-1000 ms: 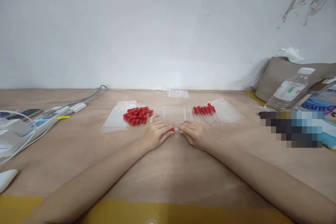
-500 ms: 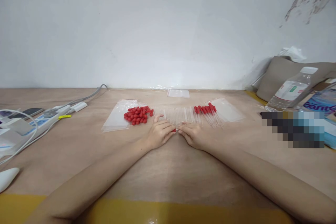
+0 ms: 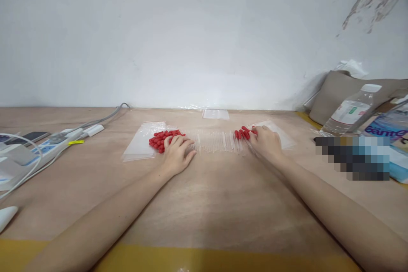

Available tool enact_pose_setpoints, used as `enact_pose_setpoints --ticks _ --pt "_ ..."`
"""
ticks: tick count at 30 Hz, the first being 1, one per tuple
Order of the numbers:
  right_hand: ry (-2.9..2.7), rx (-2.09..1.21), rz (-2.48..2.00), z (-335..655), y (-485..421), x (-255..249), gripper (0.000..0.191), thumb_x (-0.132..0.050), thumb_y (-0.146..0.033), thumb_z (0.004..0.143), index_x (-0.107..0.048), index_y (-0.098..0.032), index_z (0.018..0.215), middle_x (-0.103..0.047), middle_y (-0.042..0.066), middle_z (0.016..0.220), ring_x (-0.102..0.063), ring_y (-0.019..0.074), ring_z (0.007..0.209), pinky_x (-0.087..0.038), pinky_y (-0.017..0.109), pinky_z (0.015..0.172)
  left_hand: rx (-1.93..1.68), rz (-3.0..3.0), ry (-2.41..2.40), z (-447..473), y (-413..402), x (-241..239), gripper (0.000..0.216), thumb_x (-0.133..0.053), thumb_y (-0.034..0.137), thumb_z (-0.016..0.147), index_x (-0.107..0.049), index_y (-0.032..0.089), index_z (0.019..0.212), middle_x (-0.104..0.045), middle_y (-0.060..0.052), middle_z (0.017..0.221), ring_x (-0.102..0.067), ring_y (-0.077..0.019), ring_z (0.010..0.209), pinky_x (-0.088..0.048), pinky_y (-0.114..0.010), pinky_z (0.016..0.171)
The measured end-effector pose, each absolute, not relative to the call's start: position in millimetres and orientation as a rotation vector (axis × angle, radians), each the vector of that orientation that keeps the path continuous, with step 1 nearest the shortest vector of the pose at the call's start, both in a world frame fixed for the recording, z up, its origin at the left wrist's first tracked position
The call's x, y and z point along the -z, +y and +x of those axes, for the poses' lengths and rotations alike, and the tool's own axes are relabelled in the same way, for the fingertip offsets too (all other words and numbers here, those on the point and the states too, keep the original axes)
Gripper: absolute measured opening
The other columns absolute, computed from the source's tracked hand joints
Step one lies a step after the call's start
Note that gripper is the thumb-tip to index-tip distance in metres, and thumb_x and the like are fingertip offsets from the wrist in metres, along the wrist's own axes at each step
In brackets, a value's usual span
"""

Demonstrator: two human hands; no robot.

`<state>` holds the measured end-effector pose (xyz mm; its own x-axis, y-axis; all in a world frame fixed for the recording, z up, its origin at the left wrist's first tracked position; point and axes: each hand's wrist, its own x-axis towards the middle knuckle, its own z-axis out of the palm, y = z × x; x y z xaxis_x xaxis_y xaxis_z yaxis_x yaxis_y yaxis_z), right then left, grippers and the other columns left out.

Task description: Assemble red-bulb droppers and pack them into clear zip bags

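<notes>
My left hand (image 3: 176,153) lies palm down with its fingers apart, over the right side of a pile of red rubber dropper bulbs (image 3: 156,141). Its fingertips are close to a row of clear thin glass tubes (image 3: 210,141) lying side by side. At the right end of that row, several droppers with red bulbs (image 3: 239,134) lie together. My right hand (image 3: 267,141) is bent over them, fingers closed around a red-bulbed dropper. Its palm hides part of the group, and the held dropper is partly covered and blurred.
Clear plastic bags (image 3: 137,144) lie under the bulb pile, more (image 3: 282,136) behind my right hand. A small bag (image 3: 216,114) lies by the wall. Left are a power strip (image 3: 47,148) with cables and a phone (image 3: 32,137); right, a water bottle (image 3: 346,112) and a tissue pack (image 3: 387,129).
My hands were together at the middle around a red bulb and a tube. The left has moved left to the bulb pile, the right has moved right to the bulbed droppers.
</notes>
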<state>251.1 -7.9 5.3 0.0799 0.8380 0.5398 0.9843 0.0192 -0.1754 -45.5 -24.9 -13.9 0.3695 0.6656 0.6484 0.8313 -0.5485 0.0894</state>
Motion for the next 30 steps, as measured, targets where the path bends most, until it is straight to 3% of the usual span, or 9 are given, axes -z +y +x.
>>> enact_pose_setpoints --ticks 3,8,15,22,30 --pt "-1.757 0.341 -1.926 257.8 -1.8 2.8 0.023 -0.04 -0.02 0.079 -0.057 -0.014 0.094 -0.059 0.011 0.086 -0.054 0.0203 0.07 -0.032 0.03 0.06 0.92 -2.346 -1.371 -45.7 -23.7 15.9 0.02 -0.055 0.031 0.076 -0.06 0.022 0.094 -0.059 -0.007 0.099 -0.047 -0.0258 0.1 -0.021 -0.049 0.092" --pt "-1.817 0.354 -1.868 255.8 2.0 17.6 0.021 -0.041 -0.015 0.076 -0.057 -0.015 0.089 -0.055 0.013 0.088 -0.054 0.0188 0.065 -0.032 0.028 0.055 0.914 -2.302 -1.425 -46.3 -22.9 18.1 0.021 -0.056 0.033 0.075 -0.06 0.021 0.092 -0.058 -0.009 0.098 -0.046 -0.0274 0.099 -0.019 -0.051 0.092" --pt "-1.882 0.418 -1.815 244.6 -7.6 12.5 0.022 -0.041 -0.025 0.08 -0.061 -0.017 0.074 -0.059 0.009 0.082 -0.053 0.0217 0.081 -0.032 0.035 0.07 0.892 -2.222 -1.468 -49.1 -21.6 18.0 0.026 -0.056 0.037 0.074 -0.057 0.02 0.093 -0.058 -0.01 0.096 -0.046 -0.0282 0.096 -0.023 -0.051 0.088" --pt "-1.924 0.082 -2.029 236.0 -10.4 3.1 0.029 -0.042 -0.034 0.077 -0.06 -0.019 0.059 -0.061 0.007 0.076 -0.053 0.0217 0.078 -0.034 0.034 0.066 0.786 -2.041 -1.672 -45.5 -20.7 13.4 0.023 -0.049 0.037 0.079 -0.057 0.019 0.091 -0.054 -0.01 0.107 -0.04 -0.0286 0.104 -0.022 -0.049 0.09" --pt "-1.981 -0.102 -2.232 233.8 -8.4 -5.0 0.022 -0.041 -0.027 0.074 -0.058 -0.017 0.065 -0.06 0.009 0.075 -0.055 0.0244 0.077 -0.037 0.038 0.069 0.687 -1.932 -1.676 -49.7 0.4 10.8 0.025 -0.045 0.033 0.08 -0.063 0.019 0.09 -0.045 -0.013 0.121 -0.032 -0.0323 0.115 -0.016 -0.053 0.095"
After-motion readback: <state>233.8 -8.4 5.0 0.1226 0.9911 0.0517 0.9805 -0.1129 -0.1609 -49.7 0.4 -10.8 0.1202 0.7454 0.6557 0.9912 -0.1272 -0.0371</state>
